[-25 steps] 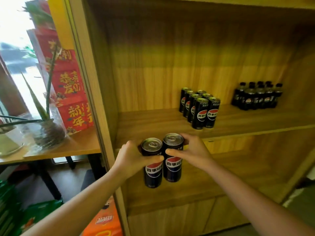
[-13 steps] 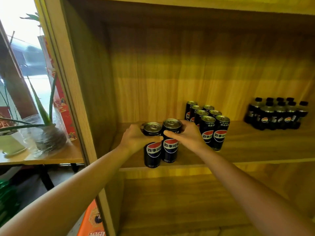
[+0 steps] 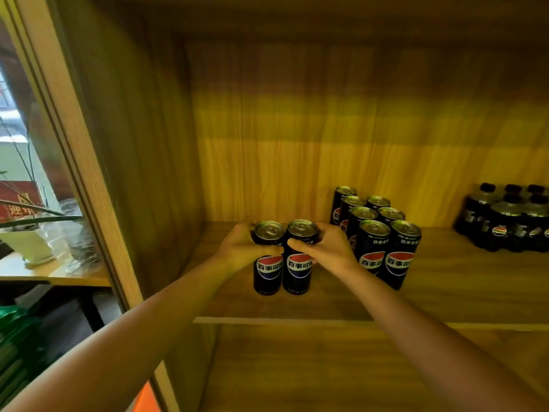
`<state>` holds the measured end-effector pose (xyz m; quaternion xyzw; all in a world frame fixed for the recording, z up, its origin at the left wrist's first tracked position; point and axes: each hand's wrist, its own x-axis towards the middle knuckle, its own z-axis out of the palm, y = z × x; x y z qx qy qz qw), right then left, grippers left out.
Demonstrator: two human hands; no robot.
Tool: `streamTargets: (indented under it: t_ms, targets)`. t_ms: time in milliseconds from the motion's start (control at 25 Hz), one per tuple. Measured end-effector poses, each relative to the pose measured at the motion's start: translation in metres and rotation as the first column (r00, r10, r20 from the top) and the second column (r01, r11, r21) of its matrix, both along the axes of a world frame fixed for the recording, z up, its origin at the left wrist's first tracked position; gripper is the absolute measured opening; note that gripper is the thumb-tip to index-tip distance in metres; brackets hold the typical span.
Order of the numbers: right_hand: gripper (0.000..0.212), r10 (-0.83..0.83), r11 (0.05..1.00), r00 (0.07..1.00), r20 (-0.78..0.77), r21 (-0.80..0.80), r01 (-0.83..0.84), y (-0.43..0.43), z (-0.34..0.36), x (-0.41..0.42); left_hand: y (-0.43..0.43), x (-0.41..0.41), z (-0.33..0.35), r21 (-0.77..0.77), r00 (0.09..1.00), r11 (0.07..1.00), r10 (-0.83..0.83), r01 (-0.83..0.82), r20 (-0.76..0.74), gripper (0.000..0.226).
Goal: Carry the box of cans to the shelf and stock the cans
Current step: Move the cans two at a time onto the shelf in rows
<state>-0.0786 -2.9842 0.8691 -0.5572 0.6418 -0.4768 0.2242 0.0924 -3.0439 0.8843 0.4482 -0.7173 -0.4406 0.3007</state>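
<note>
Two dark blue cola cans stand side by side on the wooden shelf board (image 3: pixel 445 298). My left hand (image 3: pixel 240 251) is wrapped around the left can (image 3: pixel 268 275). My right hand (image 3: pixel 326 252) grips the right can (image 3: pixel 298 272). Both cans are upright, and their bottoms look down on the board. Just to their right stands a block of several matching cans (image 3: pixel 383 248) in two rows. The box of cans is out of sight except for an orange corner (image 3: pixel 147 399) at the bottom edge.
A pack of small dark bottles (image 3: pixel 511 221) sits at the shelf's right end. The cabinet's side wall (image 3: pixel 133 173) rises close on the left. Outside it, a table (image 3: pixel 59 276) holds potted plants (image 3: pixel 32 233). A lower shelf board (image 3: pixel 341 373) lies beneath.
Both hands carried the two cans up from below the shelf edge and in over the board, beside the stocked block. The view moved closer to the shelf.
</note>
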Motion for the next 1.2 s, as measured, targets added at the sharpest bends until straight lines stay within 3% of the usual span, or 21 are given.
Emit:
streamTargets:
  t_ms: [320, 560, 600, 640, 720, 760, 840, 960, 1200]
  targets:
    - [0.041, 0.022, 0.999, 0.999, 0.033, -0.030, -0.021, -0.014, -0.011, 0.001, -0.015, 0.003, -0.008, 0.053, 0.997, 0.998, -0.016, 0.020, -0.069, 0.063]
    - [0.072, 0.010, 0.998, 1.000, -0.010, 0.058, -0.010, -0.007, -0.035, 0.001, -0.003, 0.010, -0.036, 0.077, 0.984, 0.995, -0.043, 0.057, -0.171, 0.079]
    - [0.075, 0.008, 0.994, 0.998, -0.064, 0.111, -0.001, -0.004, -0.048, 0.002, 0.001, 0.014, -0.049, 0.045, 0.994, 0.998, -0.045, 0.050, -0.098, 0.085]
    - [0.079, -0.006, 0.986, 0.993, -0.114, 0.164, 0.024, 0.001, -0.059, 0.004, 0.005, 0.017, -0.064, -0.042, 0.995, 0.999, -0.027, 0.031, 0.096, 0.096]
    - [0.093, -0.053, 0.967, 0.979, -0.198, 0.235, 0.100, 0.005, -0.081, 0.009, 0.006, 0.019, -0.090, -0.212, 0.848, 0.975, 0.055, 0.068, 0.527, 0.123]
    - [0.102, -0.063, 0.963, 0.970, -0.235, 0.242, 0.121, 0.004, -0.086, 0.011, 0.003, 0.016, -0.101, -0.254, 0.770, 0.962, 0.086, 0.101, 0.633, 0.132]
    - [0.105, -0.070, 0.963, 0.949, -0.307, 0.227, 0.144, -0.003, -0.094, 0.010, 0.000, 0.005, -0.111, -0.289, 0.742, 0.954, 0.133, 0.085, 0.657, 0.122]
    - [0.071, -0.091, 0.964, 0.909, -0.407, 0.194, 0.183, -0.011, -0.089, 0.009, -0.008, -0.004, -0.112, -0.304, 0.758, 0.951, 0.163, 0.049, 0.632, 0.085]
    - [0.059, -0.088, 0.954, 0.887, -0.452, 0.219, 0.207, -0.031, -0.079, -0.003, -0.035, -0.020, -0.109, -0.298, 0.716, 0.952, 0.160, 0.070, 0.679, 0.085]
